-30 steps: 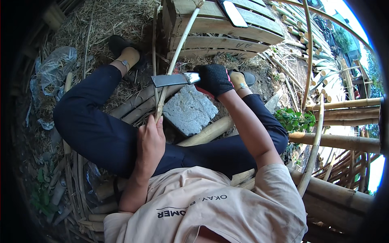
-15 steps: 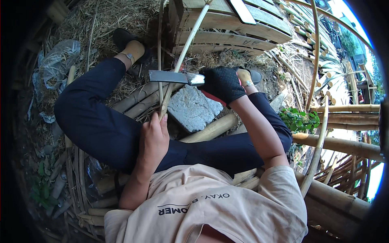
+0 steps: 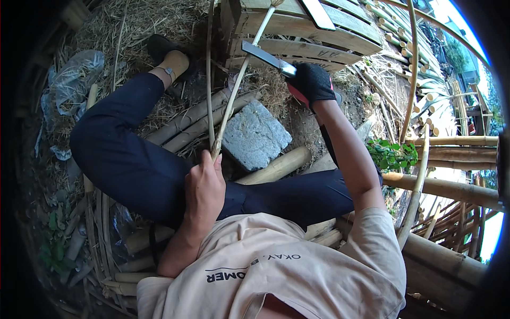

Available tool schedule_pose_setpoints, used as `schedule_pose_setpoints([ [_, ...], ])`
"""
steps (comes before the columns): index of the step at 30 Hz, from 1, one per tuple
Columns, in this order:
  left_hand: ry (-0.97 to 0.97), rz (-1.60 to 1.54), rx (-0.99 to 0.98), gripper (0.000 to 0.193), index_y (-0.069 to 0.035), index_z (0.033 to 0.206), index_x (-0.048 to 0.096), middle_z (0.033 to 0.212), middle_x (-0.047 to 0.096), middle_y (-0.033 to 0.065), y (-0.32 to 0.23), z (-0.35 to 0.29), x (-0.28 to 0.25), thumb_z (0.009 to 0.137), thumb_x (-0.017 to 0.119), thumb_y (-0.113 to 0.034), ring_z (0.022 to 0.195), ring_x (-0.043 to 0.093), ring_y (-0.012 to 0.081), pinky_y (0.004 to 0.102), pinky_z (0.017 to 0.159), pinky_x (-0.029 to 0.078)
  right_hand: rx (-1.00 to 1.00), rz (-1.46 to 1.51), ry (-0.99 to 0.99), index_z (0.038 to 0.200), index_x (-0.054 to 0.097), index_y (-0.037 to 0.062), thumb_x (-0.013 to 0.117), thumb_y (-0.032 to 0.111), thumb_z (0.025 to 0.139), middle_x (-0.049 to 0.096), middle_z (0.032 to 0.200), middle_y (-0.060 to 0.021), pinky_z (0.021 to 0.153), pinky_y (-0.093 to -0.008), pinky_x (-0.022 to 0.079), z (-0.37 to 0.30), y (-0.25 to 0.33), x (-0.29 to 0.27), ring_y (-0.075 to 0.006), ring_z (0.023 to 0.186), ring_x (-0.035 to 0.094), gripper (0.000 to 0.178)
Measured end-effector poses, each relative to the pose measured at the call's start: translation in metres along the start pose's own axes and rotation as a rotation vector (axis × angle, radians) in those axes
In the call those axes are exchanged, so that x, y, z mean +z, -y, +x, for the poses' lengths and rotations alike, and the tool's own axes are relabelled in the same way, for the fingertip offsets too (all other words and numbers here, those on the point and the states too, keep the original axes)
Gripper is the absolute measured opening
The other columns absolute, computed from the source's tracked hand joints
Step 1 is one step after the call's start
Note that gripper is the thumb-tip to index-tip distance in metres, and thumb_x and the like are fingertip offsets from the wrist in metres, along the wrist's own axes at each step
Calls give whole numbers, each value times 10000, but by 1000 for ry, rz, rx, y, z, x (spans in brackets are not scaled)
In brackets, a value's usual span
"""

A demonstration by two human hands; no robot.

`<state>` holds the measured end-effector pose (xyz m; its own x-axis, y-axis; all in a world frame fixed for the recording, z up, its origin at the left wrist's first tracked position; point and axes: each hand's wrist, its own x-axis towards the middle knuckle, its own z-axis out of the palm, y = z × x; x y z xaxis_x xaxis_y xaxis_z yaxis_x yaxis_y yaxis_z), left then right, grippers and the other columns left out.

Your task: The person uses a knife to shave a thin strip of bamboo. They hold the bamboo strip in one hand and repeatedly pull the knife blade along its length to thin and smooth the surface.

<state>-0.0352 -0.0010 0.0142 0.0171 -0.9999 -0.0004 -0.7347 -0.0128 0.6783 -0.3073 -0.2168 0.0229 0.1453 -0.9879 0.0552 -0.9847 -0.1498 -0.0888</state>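
Along our long, pale, slender bamboo strip (image 3: 234, 94), the flat grey metal blade (image 3: 260, 55) has moved outward over the last half second, so it now crosses the far stretch, near the slatted wooden crate (image 3: 319, 40). Our bare left hand (image 3: 204, 183) is closed on the strip's near end, left of the rough grey stone block (image 3: 256, 135); our black-gloved right hand (image 3: 312, 85) is curled tightly around the blade's handle end.

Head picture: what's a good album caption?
Bare left hand grips a stick; gloved right hand holds a knife across it.
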Motion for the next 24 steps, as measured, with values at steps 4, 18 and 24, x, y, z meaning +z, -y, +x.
schedule_pose_setpoints([
  [4,39,-28,-58,258,21,940,547,693,634,274,3,4,-3,1039,506,-213,704,646,478,549,573,503,-79,-25,6,1069,756,175,694,360,810,728,894,-169,767,-459,566,-22,6,-22,-370,852,706,324],
  [18,30,-84,-3,221,21,931,529,685,624,274,-4,8,-3,1027,527,-179,688,644,469,536,526,481,-172,70,22,980,766,154,694,372,794,725,872,-181,770,-466,568,-6,32,1,-388,844,702,296],
  [24,25,-117,2,227,22,926,529,688,615,276,1,1,-3,1027,530,-181,703,633,476,543,542,463,-144,-68,27,948,761,152,656,349,800,731,871,-163,760,-471,570,4,9,-39,-364,834,713,268],
])
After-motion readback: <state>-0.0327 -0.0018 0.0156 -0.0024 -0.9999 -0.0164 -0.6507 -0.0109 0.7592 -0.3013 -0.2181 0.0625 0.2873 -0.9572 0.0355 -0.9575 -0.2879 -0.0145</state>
